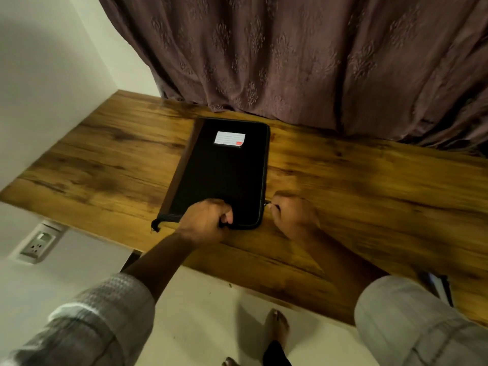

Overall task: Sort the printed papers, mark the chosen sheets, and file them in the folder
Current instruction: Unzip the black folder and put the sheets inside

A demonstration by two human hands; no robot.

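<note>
Head view: black zip folder point(224, 175) lies flat, centre of frame, on the wood table point(369, 186), white label point(229, 138) on its far end. Left hand point(208, 217) grips the folder's near edge w/ fingers curled round it. Right hand point(293, 215), just right of the folder's lower-right corner, fingers curled, pinches the zip pull point(267, 205); bit blurred. Curtain point(290, 54) across the top, wall socket point(39, 241) lower left.

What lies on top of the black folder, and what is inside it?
A white label sits on the folder, and the left hand grips its near edge. Its cover hides the inside.
</note>
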